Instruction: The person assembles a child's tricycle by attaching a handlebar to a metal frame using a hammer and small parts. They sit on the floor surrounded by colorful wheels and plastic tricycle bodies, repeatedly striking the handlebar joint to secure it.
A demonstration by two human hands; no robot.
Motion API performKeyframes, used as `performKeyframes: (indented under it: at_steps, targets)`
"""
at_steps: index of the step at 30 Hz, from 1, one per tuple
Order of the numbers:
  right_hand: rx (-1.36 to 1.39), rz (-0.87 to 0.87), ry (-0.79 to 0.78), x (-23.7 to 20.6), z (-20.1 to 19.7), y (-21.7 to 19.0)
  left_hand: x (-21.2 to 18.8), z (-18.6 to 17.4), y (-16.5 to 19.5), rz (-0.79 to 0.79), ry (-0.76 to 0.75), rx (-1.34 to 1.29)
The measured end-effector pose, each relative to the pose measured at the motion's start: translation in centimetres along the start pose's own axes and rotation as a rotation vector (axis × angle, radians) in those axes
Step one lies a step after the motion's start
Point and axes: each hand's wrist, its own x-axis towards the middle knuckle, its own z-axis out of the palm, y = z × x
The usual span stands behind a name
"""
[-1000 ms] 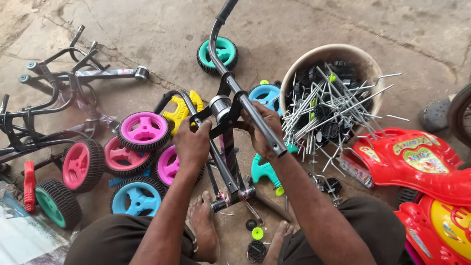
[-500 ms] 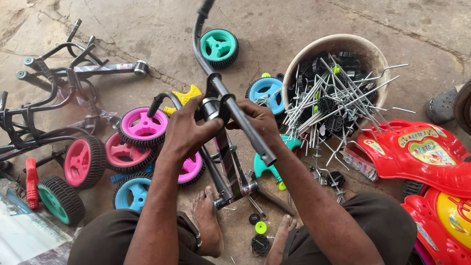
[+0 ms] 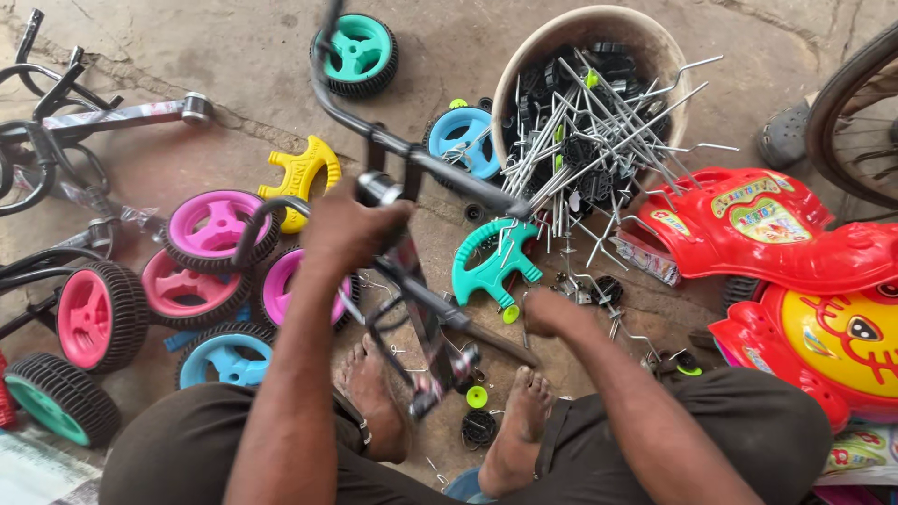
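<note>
My left hand (image 3: 348,232) grips the top of a small black tricycle frame (image 3: 426,327), just under its curved black handlebar (image 3: 412,154). The frame leans between my bare feet (image 3: 374,393). My right hand (image 3: 550,313) is low over the floor, off the frame, among small loose metal parts next to a teal plastic fork piece (image 3: 491,266). It is blurred, and its fingers are hidden from me.
A round tub (image 3: 524,56) of metal rods and black parts stands at the back. Pink, blue and teal toy wheels (image 3: 210,224) lie at the left beside other black frames (image 3: 56,122). Red and yellow plastic toy bodies (image 3: 776,234) lie at the right.
My right hand has let go of the handlebar and dropped to the floor by the teal piece. My left hand stays on the frame, which has tilted.
</note>
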Motion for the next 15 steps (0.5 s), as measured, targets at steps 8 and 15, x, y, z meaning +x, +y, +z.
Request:
performKeyframes:
  at_steps: [8, 15]
  targets:
    - [0.174, 0.195, 0.533, 1.6, 5.6, 3.0, 0.3, 2.8, 0.1, -0.024, -0.042, 0.014]
    - [0.082, 0.298, 0.479, 2.1, 5.6, 2.4, 1.2, 2.5, -2.5, 0.065, -0.112, -0.161]
